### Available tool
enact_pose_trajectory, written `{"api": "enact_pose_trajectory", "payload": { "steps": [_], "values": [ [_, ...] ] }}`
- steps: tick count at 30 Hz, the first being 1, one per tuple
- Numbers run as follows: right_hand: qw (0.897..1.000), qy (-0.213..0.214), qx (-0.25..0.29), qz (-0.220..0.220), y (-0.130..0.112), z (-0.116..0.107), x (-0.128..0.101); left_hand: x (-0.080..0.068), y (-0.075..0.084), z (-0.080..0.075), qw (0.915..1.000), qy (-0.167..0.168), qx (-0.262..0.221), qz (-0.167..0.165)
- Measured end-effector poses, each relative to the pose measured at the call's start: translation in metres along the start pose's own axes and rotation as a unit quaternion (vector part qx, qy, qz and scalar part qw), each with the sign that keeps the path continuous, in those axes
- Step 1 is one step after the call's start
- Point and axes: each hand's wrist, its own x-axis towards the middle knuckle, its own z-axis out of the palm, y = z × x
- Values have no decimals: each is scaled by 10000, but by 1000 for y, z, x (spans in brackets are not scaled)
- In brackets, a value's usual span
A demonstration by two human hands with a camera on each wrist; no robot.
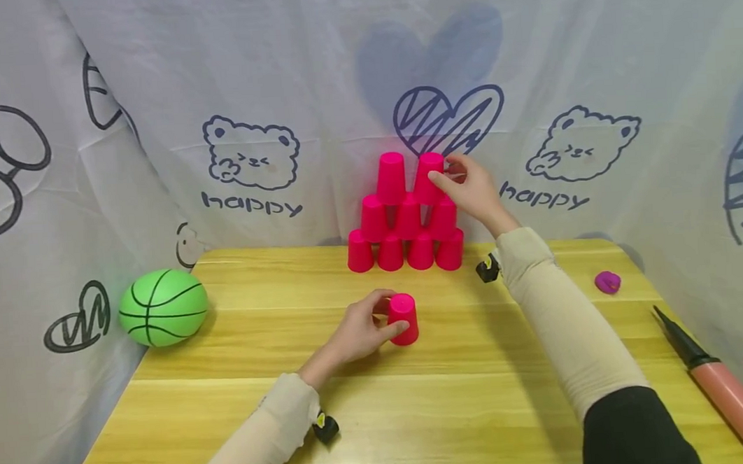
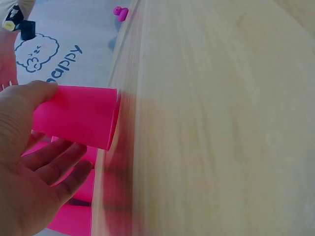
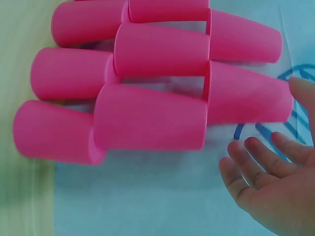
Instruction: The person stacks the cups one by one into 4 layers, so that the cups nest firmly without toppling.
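Note:
My left hand [image 1: 359,331] grips a pink plastic cup [image 1: 404,321] turned upside down, thumb on its near side. In the left wrist view the remaining fingers [image 2: 64,169] spread beside that cup. Behind it stands a tiered stack of upside-down pink cups [image 1: 407,216]: several at the bottom, three in the middle, two on top. My right hand [image 1: 473,188] is at the top right cup [image 1: 430,176]. In the right wrist view, the thumb overlaps the edge of that cup [image 3: 248,93] and the other fingers are apart from it, loosely extended.
A green ball [image 1: 163,307] with black lines sits at the table's left edge. On the right lie a small purple lump [image 1: 607,282] and a pink hand pump [image 1: 729,388] with a black nozzle. A printed white curtain [image 1: 325,66] hangs close behind the stack.

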Motion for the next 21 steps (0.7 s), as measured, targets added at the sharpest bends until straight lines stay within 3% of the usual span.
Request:
{"api": "enact_pose_trajectory", "payload": {
  "steps": [6, 10, 21],
  "values": [
    [9993, 362, 134, -12, 24, -7, -10, 3, 1, -6, 9993, 284, 45, 218],
    [9991, 420, 113, 17, 48, -6, -16, 5, 5, -13, 9991, 382, 17, 170],
    [9993, -198, -149, 287, 105, 15, -41, 10, 18, -30, 9979, 634, 58, 91]
  ]
}}
